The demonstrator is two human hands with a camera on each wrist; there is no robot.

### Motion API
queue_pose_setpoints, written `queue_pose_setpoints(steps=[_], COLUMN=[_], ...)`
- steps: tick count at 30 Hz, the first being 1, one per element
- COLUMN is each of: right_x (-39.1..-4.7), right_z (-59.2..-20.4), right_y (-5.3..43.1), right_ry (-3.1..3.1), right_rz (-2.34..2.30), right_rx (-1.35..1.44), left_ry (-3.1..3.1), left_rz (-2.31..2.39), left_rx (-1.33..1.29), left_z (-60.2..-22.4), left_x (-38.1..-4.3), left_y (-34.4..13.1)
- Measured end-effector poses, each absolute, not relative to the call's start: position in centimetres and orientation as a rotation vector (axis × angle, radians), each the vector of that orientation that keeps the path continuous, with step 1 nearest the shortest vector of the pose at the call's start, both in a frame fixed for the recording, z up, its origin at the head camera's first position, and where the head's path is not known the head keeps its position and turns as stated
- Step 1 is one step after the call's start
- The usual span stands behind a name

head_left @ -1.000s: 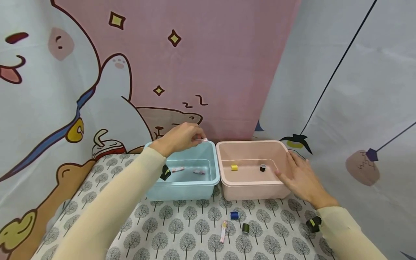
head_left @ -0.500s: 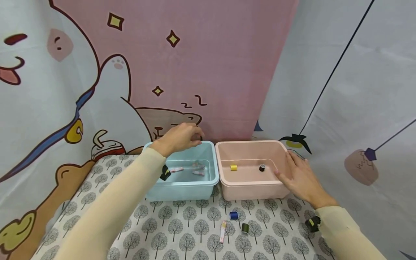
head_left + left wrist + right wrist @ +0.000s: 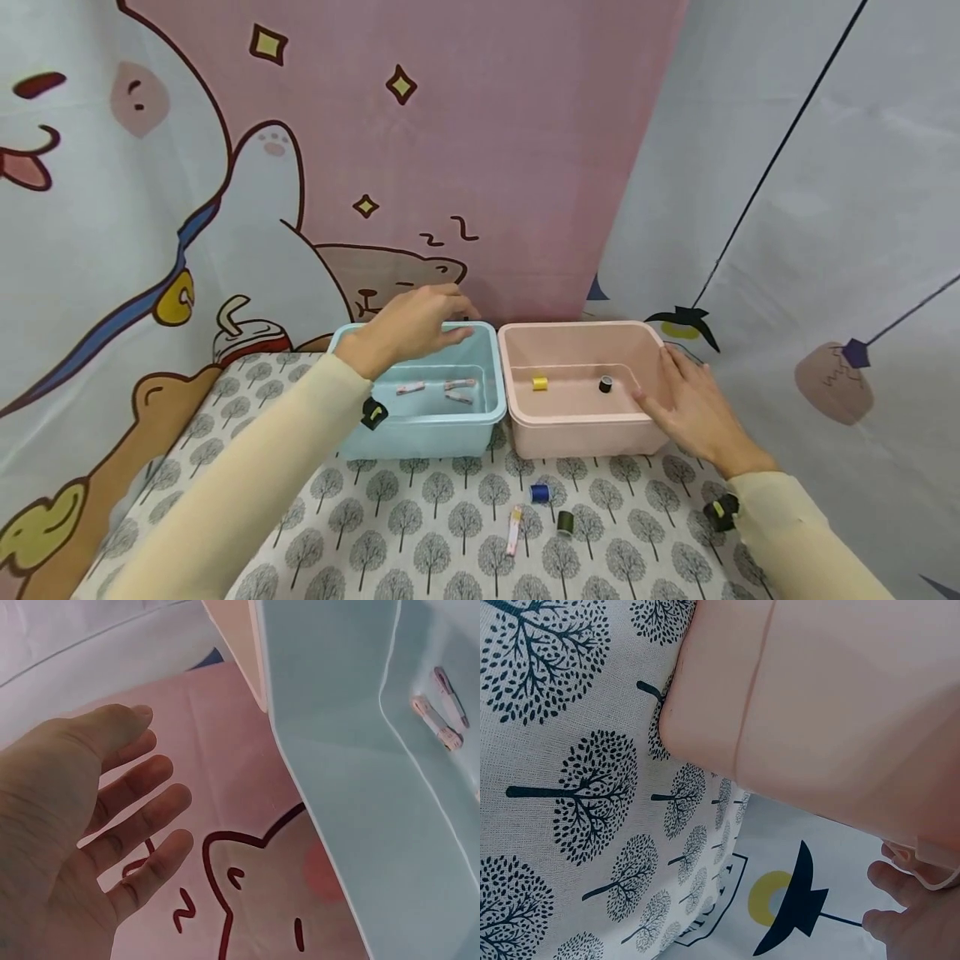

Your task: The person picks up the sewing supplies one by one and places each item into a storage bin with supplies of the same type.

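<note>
- Left hand point(image 3: 416, 329): above the blue bin point(image 3: 442, 442), fingers loosely spread.
- Right hand point(image 3: 697, 412): grips the rim of the pink bin point(image 3: 585, 440), right of the blue bin.
- Folded strips point(image 3: 460, 384): three, inside the blue bin, print too small to read.
- Backdrop point(image 3: 525, 167): behind the blue bin, with two Z-like marks.

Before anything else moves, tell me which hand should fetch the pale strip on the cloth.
Likely the left: the left hand is open, empty and near the blue bin, where three similar strips lie. The right hand holds the peach bin.
</note>
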State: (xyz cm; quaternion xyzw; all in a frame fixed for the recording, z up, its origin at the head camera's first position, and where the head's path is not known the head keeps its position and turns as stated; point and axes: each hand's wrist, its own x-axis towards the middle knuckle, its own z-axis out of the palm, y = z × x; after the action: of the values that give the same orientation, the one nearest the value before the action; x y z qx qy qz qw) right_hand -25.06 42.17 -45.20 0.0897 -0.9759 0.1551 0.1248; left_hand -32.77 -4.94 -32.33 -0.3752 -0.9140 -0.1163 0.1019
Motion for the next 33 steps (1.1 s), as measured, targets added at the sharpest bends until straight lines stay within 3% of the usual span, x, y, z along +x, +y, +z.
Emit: queue_pose_setpoints(steps=[33], right_x=[-25.1], right_z=[-44.8], right_y=[42.1], right_ry=[-2.864], right_rz=[0.473], right_rx=[0.25], left_ry=[-2.391], left_rz=[-0.354], left_rx=[-1.4], left_z=[-36.3], left_x=[-24.1], left_y=[-2.8])
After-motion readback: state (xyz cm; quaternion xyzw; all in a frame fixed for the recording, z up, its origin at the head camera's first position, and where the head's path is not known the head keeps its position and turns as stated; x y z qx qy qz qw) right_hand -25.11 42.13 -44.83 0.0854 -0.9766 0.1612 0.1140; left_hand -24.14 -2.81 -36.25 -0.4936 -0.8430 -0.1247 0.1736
